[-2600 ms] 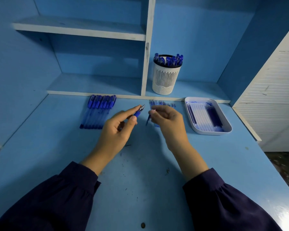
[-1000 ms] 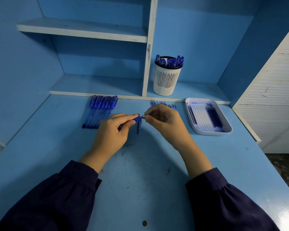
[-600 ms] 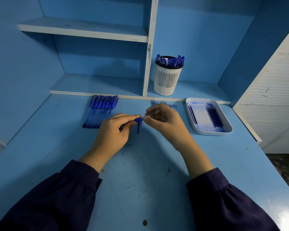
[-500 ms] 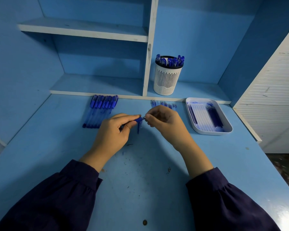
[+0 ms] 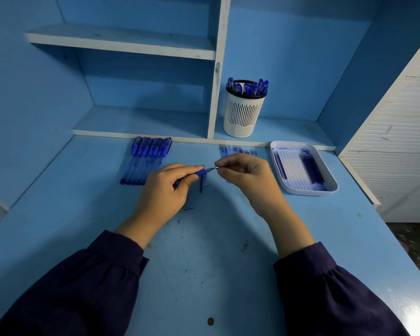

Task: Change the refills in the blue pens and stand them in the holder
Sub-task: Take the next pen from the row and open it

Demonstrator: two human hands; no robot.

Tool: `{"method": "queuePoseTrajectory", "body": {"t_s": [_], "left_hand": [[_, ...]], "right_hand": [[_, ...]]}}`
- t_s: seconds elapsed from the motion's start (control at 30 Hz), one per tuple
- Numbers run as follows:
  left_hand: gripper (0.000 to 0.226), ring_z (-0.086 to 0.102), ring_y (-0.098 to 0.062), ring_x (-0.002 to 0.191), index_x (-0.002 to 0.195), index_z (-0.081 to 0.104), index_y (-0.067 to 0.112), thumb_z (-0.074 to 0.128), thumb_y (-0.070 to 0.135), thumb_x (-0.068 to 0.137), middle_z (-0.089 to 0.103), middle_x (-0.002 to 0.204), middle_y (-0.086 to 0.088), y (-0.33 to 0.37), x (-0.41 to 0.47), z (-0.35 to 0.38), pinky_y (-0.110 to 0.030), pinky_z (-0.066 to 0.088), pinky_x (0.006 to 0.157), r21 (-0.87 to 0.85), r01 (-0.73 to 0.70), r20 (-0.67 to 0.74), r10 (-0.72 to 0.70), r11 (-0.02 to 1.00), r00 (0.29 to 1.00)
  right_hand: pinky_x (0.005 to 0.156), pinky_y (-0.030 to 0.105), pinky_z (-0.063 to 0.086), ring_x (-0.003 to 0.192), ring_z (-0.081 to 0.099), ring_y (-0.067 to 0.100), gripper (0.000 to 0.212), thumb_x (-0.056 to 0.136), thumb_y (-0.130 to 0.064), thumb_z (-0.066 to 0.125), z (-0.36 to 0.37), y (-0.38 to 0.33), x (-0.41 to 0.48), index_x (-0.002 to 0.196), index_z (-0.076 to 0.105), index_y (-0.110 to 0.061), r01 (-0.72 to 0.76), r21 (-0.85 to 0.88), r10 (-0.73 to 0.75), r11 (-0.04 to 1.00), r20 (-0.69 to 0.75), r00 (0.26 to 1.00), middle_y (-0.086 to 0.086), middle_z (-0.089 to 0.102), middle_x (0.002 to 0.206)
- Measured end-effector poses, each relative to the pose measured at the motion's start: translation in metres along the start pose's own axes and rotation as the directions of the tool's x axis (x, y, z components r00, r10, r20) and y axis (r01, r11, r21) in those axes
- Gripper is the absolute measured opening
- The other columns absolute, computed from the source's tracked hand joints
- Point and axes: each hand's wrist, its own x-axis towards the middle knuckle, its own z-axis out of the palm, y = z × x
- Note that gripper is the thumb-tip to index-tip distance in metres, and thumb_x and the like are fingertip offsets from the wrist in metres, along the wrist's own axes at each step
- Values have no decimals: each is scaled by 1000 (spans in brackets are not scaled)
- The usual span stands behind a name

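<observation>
I read the left hand (image 5: 165,190) as curled round the slim blue plastic pen (image 5: 200,172), thumb and forefinger clamping its dark blue grip section just above the light blue counter (image 5: 204,263), the tip end pointing right. The right hand (image 5: 247,178) is closed narrow: thumb and forefinger pinch the small metal-tipped nose (image 5: 212,169) at that end, the other fingers loosely curled. I cannot tell whether the nose is screwed in or free. A short blue pen part (image 5: 201,185) lies on the counter directly beneath the join. A row of capped blue pens (image 5: 147,161) lies to the left, loose clear refills (image 5: 238,149) behind the right hand, a white rectangular tray (image 5: 308,193) to the right. The white slotted cylindrical holder (image 5: 244,115) stands on the lower shelf with blue pens upright inside.
</observation>
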Motion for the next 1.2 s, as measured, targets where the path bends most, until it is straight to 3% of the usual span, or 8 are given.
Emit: {"method": "queuePoseTrajectory", "body": {"t_s": [0.2,0.33,0.47,0.7,0.93,1.1,1.2], "left_hand": [[25,64,-10,86,115,72,13,68,8,91,71,102,8,0,0,-2,-22,54,71,-5,14,-17,-14,1000,1000],[25,64,-7,90,115,72,12,68,10,91,70,104,7,-1,0,-1,-17,53,74,9,9,-19,-9,1000,1000],[26,64,-5,92,116,71,13,68,10,91,70,105,8,-1,0,-1,-12,51,76,10,15,-15,-15,1000,1000],[25,64,-4,94,115,72,13,68,8,91,70,105,8,0,0,-1,-13,51,77,14,18,-15,-18,1000,1000],[26,63,1,92,115,72,14,68,8,90,69,102,12,-1,0,0,-12,50,76,-1,25,-11,-25,1000,1000],[25,64,-8,84,114,73,12,69,7,90,70,100,9,1,0,0,-21,53,70,24,-28,4,28,999,1000],[25,64,-7,83,113,73,11,69,4,89,72,100,4,1,0,-1,-19,52,67,40,-50,7,50,998,999]], "right_hand": [[76,22,54,77,64,13,15,84,2,68,-5,-2,2,88,69,-13,19,111,-11,994,-77,997,4,70,83],[63,18,46,62,55,5,4,84,-10,71,-2,5,0,85,68,-11,26,-205,-27,978,-5,1000,-7,62,67],[62,10,45,61,54,0,2,82,-11,70,6,11,-2,83,69,-11,104,-507,-52,855,115,992,-8,62,69],[62,1,36,69,51,6,10,85,-12,67,13,15,-1,94,70,-8,204,-696,-59,689,227,972,-4,59,81],[68,0,42,75,58,2,15,84,-16,72,1,12,-3,99,72,-15,88,-607,-10,790,131,991,-8,65,82],[78,16,52,80,65,11,25,84,-12,73,4,5,-4,107,69,-19,84,-280,-83,956,15,996,-3,70,85],[75,16,50,75,63,8,15,84,-10,73,10,3,-5,98,71,-14,121,-247,-127,961,-8,992,-2,69,81]]}}
